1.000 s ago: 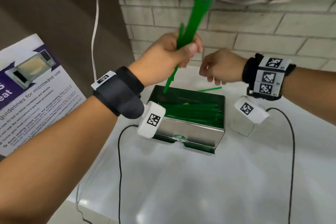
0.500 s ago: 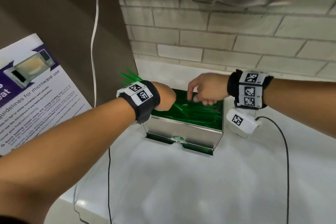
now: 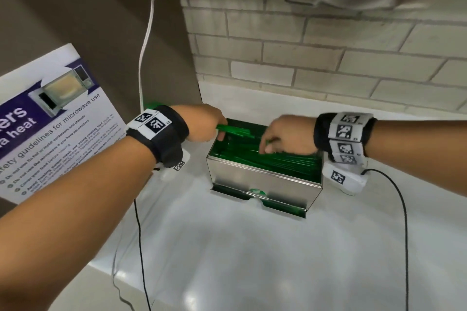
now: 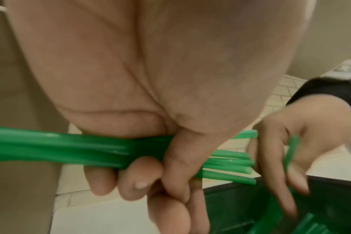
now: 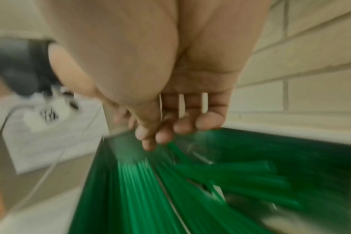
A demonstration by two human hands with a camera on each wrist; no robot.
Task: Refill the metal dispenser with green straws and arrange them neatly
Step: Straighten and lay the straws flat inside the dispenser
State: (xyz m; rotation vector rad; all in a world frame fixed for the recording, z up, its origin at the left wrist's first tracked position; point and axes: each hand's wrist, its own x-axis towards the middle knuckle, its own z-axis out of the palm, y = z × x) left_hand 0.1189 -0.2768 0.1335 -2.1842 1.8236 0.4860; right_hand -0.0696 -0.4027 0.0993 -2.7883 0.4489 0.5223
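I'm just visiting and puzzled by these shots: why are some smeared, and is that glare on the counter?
Head view: mostly sharp, soft ceiling-light glare on the white counter, brick lines bowed by the wide lens. Left wrist view: the left hand gripping its bundle of straws is fairly clear, the palm looms large. Right wrist view: motion blur streaks the straws in the dispenser and the right hand.

Poster, left of scene, leaning at the wall: white sheet with purple header. Header partly cut off; legible fragments "ers" and "heat". Below it, the line "guidelines for microwave use", first word cropped. Bullet lines beneath begin "Do not use"; the remainder is too small to read. Wristbands carry square coded markers, no readable text.
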